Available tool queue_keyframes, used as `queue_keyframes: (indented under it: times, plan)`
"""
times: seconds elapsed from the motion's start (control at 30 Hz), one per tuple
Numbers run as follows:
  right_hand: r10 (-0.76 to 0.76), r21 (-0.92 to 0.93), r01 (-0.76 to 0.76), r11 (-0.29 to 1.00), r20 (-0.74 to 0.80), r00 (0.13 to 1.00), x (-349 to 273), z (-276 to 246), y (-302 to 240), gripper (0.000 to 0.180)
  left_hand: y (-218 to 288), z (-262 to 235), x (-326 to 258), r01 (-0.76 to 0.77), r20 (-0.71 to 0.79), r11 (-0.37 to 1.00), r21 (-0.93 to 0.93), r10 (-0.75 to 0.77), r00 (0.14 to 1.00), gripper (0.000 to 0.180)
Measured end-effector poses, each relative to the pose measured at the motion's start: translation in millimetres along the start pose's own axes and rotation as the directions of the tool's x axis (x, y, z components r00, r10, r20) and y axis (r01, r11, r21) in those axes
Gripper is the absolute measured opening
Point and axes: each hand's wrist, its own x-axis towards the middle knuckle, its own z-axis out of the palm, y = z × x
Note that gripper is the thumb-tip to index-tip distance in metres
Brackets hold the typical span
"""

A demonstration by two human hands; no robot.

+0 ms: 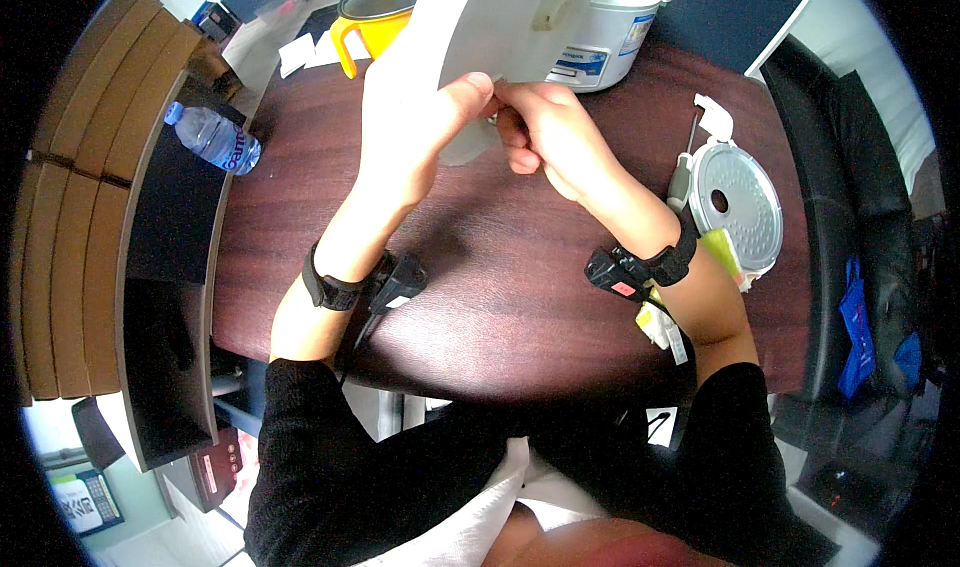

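A: Item one, held piece?
B: White plastic lid (500,17), large and curved, raised above the far edge of the worktop (480,257). Left hand (410,127) clamped on its lower rim, thumb pressed over the edge. Right hand (535,127) curled in a loose fist just beside the left thumb, fingertips pinched at the same rim; what they pinch is too small to tell

A: Item two, behind the lid?
B: White rice cooker body (610,27), at the far edge, partly hidden by the lid. Yellow-handled pot (375,12) near the far left corner

A: Right edge?
B: Round perforated metal plate (738,202), flat on the worktop. Screwdriver (683,172) touching its left side, shaft pointing to the far edge. Small white plastic part (715,117) just beyond the tip

A: Left side?
B: Clear water bottle (212,139), lying on a dark shelf unit (170,267) beside the left edge

A: Wrists?
B: Black strap with a small device on each
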Motion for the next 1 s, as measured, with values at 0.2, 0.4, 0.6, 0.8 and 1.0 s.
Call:
queue_keyframes:
  times: [0.2, 0.4, 0.6, 0.8, 1.0]
  plan:
    - [0.04, 0.168, -0.047, 0.985, 0.044, 0.998, 2, -2, 5, 0.033, -7, 2, -3, -0.111, 0.0, 0.989, 0.101, 0.112, 0.994, 0.039]
    - [0.154, 0.444, -0.23, 0.866, 0.201, 0.967, 6, -10, 9, 0.034, -10, 4, -3, -0.109, -0.009, 0.979, 0.171, 0.113, 0.994, 0.043]
    - [-0.077, -0.065, 0.082, 0.995, 0.068, 0.995, 7, -9, 6, 0.04, -9, 2, -3, -0.115, -0.168, 0.989, -0.094, 0.098, 0.981, 0.04]
    - [-0.586, -0.717, 0.406, 0.567, -0.005, 0.81, 6, -6, 4, 0.024, -5, -2, -2, -0.062, -0.126, 0.99, -0.125, 0.046, 0.991, 0.043]
    - [-0.678, -0.703, 0.5, 0.506, 0.034, 0.735, 12, -10, 16, 0.022, -6, 3, -4, -0.092, -0.122, 0.992, -0.084, 0.081, 0.989, 0.042]
